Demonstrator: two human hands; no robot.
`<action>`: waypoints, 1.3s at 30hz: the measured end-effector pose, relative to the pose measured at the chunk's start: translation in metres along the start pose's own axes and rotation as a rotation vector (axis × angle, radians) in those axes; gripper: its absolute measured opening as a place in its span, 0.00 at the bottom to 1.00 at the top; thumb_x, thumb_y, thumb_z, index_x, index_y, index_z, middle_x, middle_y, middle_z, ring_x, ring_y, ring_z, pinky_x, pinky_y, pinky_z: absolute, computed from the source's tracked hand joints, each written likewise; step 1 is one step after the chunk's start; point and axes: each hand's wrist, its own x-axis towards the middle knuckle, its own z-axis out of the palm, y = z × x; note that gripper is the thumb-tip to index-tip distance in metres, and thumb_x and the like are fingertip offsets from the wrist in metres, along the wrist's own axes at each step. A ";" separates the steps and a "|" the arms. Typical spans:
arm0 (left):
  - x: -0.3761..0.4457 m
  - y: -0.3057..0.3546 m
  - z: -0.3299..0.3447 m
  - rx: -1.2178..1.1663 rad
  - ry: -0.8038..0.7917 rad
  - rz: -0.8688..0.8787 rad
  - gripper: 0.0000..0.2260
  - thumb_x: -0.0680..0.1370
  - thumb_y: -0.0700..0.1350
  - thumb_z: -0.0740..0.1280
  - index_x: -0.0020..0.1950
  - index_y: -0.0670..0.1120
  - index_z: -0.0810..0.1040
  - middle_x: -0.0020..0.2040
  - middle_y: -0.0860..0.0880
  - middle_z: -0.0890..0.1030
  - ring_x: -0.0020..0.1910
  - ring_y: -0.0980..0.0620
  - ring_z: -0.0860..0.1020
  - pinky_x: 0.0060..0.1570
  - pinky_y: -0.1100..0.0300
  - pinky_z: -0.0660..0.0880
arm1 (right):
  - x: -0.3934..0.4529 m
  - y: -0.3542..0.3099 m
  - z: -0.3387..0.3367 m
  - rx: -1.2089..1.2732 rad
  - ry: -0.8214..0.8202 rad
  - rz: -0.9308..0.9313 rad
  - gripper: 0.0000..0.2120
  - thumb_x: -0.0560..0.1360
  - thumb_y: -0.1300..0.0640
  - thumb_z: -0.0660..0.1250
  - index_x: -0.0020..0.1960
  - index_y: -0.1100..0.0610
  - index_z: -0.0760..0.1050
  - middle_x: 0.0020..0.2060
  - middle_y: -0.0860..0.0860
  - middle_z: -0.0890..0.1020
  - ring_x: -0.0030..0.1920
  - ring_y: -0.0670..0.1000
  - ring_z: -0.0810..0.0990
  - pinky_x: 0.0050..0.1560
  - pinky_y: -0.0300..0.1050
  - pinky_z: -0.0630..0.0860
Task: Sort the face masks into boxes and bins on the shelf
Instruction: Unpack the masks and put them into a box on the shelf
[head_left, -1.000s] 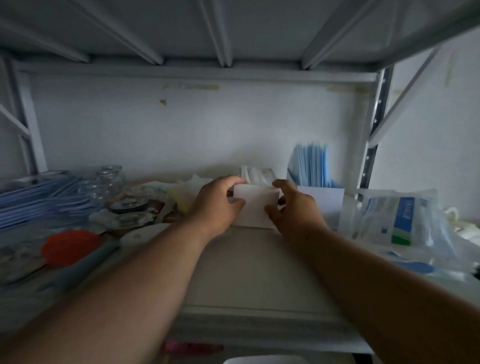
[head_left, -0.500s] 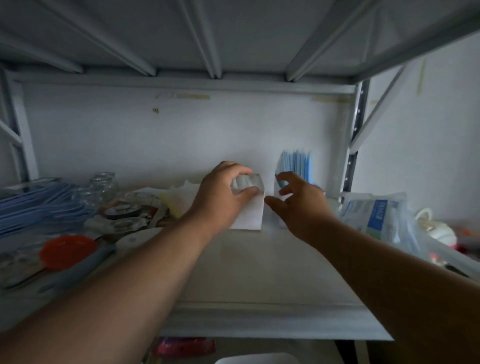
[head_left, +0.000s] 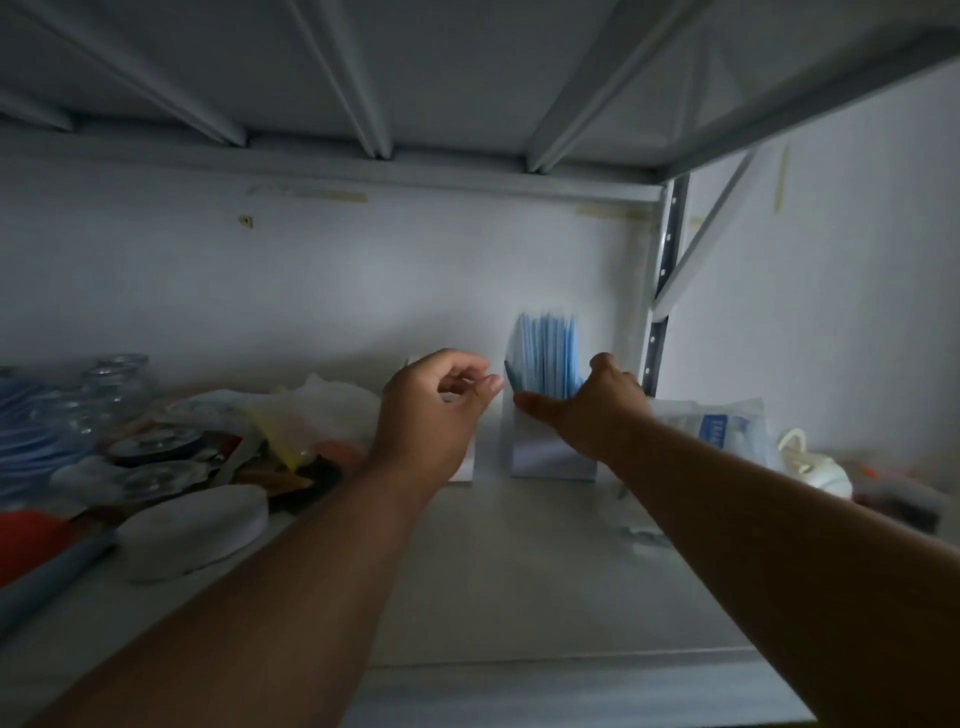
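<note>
Two white boxes stand at the back of the shelf (head_left: 519, 571). The right box (head_left: 545, 457) holds a row of upright blue face masks (head_left: 545, 353). My right hand (head_left: 597, 410) grips this box, thumb across its front and fingers over its top right corner. The left white box (head_left: 464, 470) is mostly hidden behind my left hand (head_left: 431, 415), which hovers in front of it with fingers loosely curled and nothing in them. What the left box contains is hidden.
Clutter fills the left: glass jars (head_left: 114, 384), plastic bags (head_left: 311, 410), a white oval case (head_left: 192, 525), an orange lid (head_left: 26, 530), blue masks (head_left: 21, 441). A packaged mask bag (head_left: 722, 426) lies to the right, by the shelf upright (head_left: 660, 312).
My left hand has let go of the left white box and its fingers have curled back. My right hand has reached right and closed on the box of blue masks. The view tilted upward.
</note>
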 end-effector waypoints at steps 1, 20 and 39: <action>0.000 0.000 -0.001 -0.005 -0.004 0.000 0.07 0.77 0.45 0.79 0.53 0.47 0.87 0.41 0.52 0.85 0.39 0.56 0.82 0.46 0.60 0.81 | 0.001 -0.003 0.003 0.022 -0.012 0.005 0.52 0.65 0.24 0.78 0.75 0.55 0.66 0.65 0.58 0.76 0.61 0.60 0.79 0.60 0.53 0.79; -0.014 0.003 -0.002 -0.043 -0.063 -0.076 0.05 0.77 0.48 0.79 0.52 0.49 0.88 0.38 0.56 0.84 0.38 0.56 0.83 0.46 0.45 0.85 | -0.023 0.004 -0.001 0.410 0.143 0.080 0.34 0.71 0.42 0.81 0.67 0.53 0.67 0.56 0.55 0.77 0.52 0.57 0.80 0.43 0.51 0.78; -0.015 0.102 -0.056 0.053 -0.015 -0.025 0.16 0.75 0.52 0.81 0.59 0.50 0.85 0.53 0.57 0.83 0.43 0.53 0.80 0.45 0.62 0.75 | -0.080 0.035 -0.099 0.767 0.082 -0.236 0.34 0.69 0.47 0.85 0.68 0.50 0.72 0.61 0.56 0.83 0.56 0.54 0.86 0.51 0.48 0.80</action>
